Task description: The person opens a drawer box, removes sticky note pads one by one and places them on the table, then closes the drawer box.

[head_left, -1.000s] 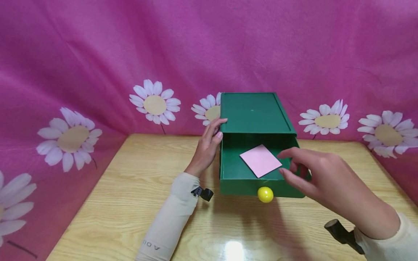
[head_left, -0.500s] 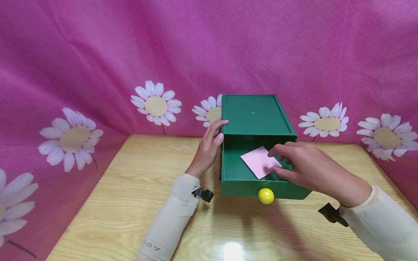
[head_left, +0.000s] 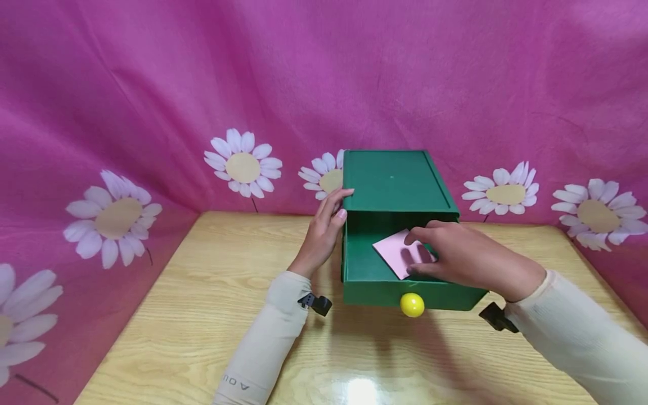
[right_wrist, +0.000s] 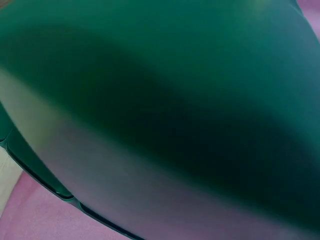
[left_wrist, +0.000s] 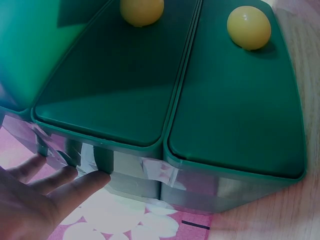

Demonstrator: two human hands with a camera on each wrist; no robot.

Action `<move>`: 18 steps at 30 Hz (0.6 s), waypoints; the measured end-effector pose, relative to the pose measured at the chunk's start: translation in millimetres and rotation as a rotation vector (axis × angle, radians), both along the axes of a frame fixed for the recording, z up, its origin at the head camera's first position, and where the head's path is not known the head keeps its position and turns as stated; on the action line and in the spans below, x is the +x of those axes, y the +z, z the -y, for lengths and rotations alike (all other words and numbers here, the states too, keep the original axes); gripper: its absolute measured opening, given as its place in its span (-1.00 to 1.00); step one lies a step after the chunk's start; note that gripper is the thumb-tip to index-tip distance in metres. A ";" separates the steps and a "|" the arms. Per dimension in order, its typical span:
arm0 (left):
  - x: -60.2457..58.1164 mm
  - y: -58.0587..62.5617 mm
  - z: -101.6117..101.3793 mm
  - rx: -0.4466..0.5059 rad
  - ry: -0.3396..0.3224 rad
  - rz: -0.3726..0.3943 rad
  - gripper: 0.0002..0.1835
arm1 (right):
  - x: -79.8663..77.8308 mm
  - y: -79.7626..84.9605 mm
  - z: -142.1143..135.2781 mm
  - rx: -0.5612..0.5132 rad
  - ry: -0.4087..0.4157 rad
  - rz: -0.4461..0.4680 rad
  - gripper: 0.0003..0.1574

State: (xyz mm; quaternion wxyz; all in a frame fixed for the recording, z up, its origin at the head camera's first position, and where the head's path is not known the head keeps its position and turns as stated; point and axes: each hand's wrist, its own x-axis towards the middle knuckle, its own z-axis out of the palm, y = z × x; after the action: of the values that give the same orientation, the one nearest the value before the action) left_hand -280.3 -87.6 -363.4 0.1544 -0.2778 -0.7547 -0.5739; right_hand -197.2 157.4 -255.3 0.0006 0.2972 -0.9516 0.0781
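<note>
A flat pink square (head_left: 391, 248) with a thin dark edge lies in the pulled-out top drawer (head_left: 369, 291) of a green drawer cabinet (head_left: 392, 180). My right hand (head_left: 463, 254) reaches in over the drawer's right side. Its thumb and fingers are spread apart above the square and throw shadows on it. My left hand (head_left: 319, 233) steadies the cabinet's left side near the top front corner. In the left wrist view, fairly straight fingers (left_wrist: 82, 187) meet the clear side wall. Blurred green plastic fills most of the right wrist view, hiding that hand.
A yellow knob (head_left: 412, 305) sticks out from the drawer's front. Below, two closed drawers carry a middle knob (left_wrist: 142, 10) and a lower knob (left_wrist: 249, 28). The cabinet stands on a wooden table (head_left: 228, 270), before a pink cloth (head_left: 304, 84) with printed daisies.
My right hand has moved left and inward, from the drawer's right edge to over the pink square. The left hand keeps its place on the cabinet.
</note>
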 end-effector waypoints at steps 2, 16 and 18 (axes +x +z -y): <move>-0.2 -0.7 -0.2 0.003 -0.001 0.000 -0.53 | -1.2 -0.6 1.5 0.011 -0.014 0.025 -0.45; 0.0 -0.5 -0.1 0.002 -0.003 0.005 -0.53 | -6.5 -2.8 4.6 0.010 0.018 0.053 -0.63; -0.2 0.1 -0.6 0.003 -0.004 -0.002 -0.53 | -7.6 -3.6 5.1 0.018 0.018 0.047 -0.61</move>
State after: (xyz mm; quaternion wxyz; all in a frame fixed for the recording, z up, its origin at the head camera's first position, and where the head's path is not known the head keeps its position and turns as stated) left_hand -280.5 -87.1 -363.4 0.1545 -0.2797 -0.7532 -0.5750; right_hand -204.7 152.3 -259.0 -0.0253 0.3036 -0.9494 0.0764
